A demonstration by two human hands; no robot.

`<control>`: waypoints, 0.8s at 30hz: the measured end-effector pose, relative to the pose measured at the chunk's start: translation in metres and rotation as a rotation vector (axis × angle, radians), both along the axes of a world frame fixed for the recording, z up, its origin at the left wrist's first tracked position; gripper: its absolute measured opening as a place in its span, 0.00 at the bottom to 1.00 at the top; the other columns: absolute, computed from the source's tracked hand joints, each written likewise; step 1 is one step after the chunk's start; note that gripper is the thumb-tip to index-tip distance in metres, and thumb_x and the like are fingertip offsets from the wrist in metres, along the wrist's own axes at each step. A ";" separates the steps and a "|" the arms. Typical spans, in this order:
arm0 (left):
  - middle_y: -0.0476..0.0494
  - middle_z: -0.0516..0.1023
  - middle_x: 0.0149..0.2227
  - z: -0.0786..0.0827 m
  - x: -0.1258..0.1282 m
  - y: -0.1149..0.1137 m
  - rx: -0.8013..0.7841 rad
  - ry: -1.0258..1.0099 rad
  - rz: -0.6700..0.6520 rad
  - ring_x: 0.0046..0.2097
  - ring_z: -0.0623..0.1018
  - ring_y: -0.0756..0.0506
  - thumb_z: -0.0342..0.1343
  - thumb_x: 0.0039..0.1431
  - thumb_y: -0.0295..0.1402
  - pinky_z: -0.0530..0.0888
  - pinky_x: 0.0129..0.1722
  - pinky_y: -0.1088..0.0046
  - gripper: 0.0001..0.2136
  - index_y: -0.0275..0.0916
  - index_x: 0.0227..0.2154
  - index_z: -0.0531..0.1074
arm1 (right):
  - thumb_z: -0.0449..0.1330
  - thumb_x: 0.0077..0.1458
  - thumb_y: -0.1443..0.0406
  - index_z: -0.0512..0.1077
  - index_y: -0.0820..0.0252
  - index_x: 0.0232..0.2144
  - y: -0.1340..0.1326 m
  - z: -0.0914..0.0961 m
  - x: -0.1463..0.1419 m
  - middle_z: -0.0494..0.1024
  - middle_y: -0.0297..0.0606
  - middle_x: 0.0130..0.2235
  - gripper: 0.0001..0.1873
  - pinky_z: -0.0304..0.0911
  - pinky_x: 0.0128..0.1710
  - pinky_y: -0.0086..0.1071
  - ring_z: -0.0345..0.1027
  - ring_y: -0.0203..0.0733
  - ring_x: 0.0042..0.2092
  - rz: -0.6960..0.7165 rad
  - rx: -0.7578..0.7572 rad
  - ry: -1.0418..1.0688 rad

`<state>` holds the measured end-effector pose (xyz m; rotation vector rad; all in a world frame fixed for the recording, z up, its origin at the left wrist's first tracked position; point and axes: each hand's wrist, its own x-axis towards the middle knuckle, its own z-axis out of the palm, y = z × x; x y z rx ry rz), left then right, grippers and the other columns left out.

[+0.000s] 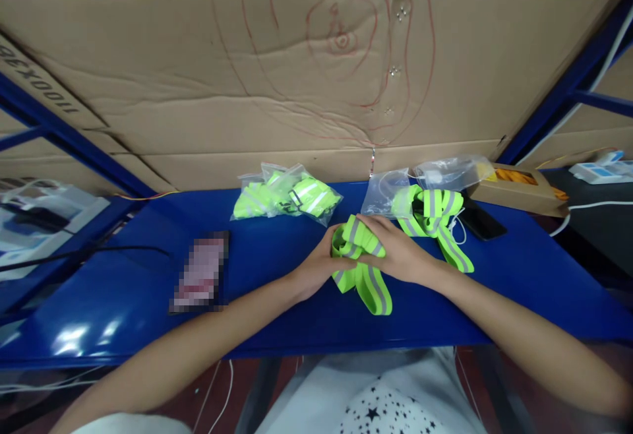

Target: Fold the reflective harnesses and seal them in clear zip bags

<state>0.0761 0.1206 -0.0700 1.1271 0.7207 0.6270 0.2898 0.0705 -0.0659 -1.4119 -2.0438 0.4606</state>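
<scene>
Neon strap (363,239) lies between left fingers (340,264) and right fingers (380,225), apparently clasped.

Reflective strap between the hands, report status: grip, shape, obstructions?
Left hand and right hand both gripping reflective strap. Strap bunched, one loop trailing out. Nearest clutter: second strap, clear bag, just beyond right hand.

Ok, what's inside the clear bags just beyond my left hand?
The bags hold folded neon straps with pale stripes, plus some black parts. Whatever lies beneath the visible folds is covered.
</scene>
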 end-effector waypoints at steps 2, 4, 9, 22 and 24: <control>0.41 0.76 0.54 0.000 -0.007 0.003 -0.001 0.003 -0.037 0.60 0.73 0.32 0.75 0.43 0.27 0.68 0.59 0.57 0.40 0.44 0.60 0.65 | 0.65 0.61 0.59 0.58 0.54 0.70 0.004 0.001 0.001 0.69 0.51 0.65 0.39 0.63 0.65 0.57 0.65 0.59 0.66 0.000 0.051 0.068; 0.41 0.75 0.56 0.004 -0.015 0.005 -0.042 -0.035 -0.102 0.61 0.72 0.32 0.76 0.45 0.34 0.69 0.59 0.57 0.40 0.47 0.62 0.64 | 0.64 0.62 0.60 0.61 0.53 0.68 0.007 0.005 0.002 0.72 0.50 0.64 0.35 0.64 0.64 0.57 0.68 0.57 0.64 0.009 0.089 0.126; 0.36 0.70 0.62 0.021 -0.022 0.006 -0.038 -0.024 -0.082 0.61 0.72 0.32 0.67 0.56 0.52 0.70 0.56 0.58 0.40 0.47 0.67 0.58 | 0.64 0.63 0.60 0.61 0.52 0.69 0.002 0.015 0.000 0.72 0.49 0.63 0.35 0.66 0.63 0.56 0.67 0.56 0.64 0.011 0.183 0.100; 0.39 0.68 0.59 0.018 -0.026 -0.002 0.514 0.134 -0.235 0.62 0.71 0.35 0.74 0.48 0.37 0.71 0.60 0.56 0.41 0.45 0.62 0.58 | 0.66 0.61 0.63 0.61 0.52 0.69 -0.020 0.036 -0.008 0.67 0.47 0.66 0.37 0.61 0.68 0.48 0.61 0.52 0.68 0.359 -0.027 0.141; 0.38 0.68 0.60 0.018 -0.026 -0.009 0.584 0.167 -0.213 0.63 0.70 0.33 0.76 0.46 0.38 0.69 0.62 0.54 0.41 0.45 0.61 0.61 | 0.68 0.59 0.61 0.65 0.52 0.66 -0.016 0.041 -0.004 0.71 0.44 0.64 0.35 0.63 0.66 0.46 0.66 0.51 0.65 0.420 -0.229 0.264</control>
